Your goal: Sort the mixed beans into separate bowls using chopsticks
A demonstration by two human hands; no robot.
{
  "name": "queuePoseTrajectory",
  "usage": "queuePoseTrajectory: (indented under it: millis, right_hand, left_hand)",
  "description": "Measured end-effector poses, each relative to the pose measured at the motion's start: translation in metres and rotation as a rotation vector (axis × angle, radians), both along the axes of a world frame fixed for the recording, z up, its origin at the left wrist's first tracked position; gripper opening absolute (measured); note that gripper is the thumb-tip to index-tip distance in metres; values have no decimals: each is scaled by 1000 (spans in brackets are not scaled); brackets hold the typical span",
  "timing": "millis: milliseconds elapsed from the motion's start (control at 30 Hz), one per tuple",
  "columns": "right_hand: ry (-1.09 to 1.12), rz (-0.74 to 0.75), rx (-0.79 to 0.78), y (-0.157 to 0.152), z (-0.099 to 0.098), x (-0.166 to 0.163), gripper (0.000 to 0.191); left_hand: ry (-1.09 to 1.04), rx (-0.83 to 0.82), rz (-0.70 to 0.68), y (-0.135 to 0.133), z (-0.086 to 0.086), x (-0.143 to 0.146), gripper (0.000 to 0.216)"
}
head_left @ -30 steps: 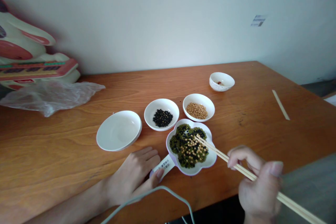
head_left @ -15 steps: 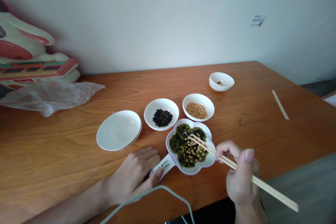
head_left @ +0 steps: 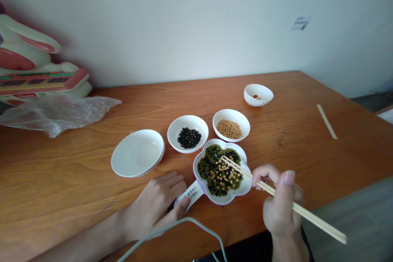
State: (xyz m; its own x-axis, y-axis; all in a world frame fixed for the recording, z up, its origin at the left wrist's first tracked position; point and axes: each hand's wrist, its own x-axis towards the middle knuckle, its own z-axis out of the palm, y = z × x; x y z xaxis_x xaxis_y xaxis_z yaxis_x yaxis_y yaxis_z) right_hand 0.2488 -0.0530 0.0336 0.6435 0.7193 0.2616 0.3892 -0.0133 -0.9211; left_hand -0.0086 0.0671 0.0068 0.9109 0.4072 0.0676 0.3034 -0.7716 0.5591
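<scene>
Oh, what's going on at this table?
Someone's left hand rests its thumb on the handle of a white, flower-shaped dish of green, black and tan beans. The right hand holds pale wooden chopsticks, tips at those beans. Behind the dish, one round white bowl holds black beans; another bowl holds tan beans.

We take this for a home: a toy and a plastic bag share a wooden desk with household bowls, against a pale wall.
</scene>
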Motion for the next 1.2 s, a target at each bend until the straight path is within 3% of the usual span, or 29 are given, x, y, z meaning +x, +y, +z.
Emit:
queuePoseTrajectory:
  millis: [200, 400, 667, 1200]
  right_hand:
    - [-93, 105, 24, 0, -7, 10, 71]
    - [-57, 0, 45, 2, 1, -1, 67]
    - [-114, 119, 72, -2, -14, 14, 74]
    - [-81, 99, 32, 0, -10, 9, 74]
  left_hand:
    - [-20, 8, 20, -1, -3, 0, 20]
    - [-11, 19, 21, -2, -1, 0, 22]
    - [-15, 43, 26, -1, -1, 0, 22]
    - [-11, 51, 29, -1, -5, -1, 19]
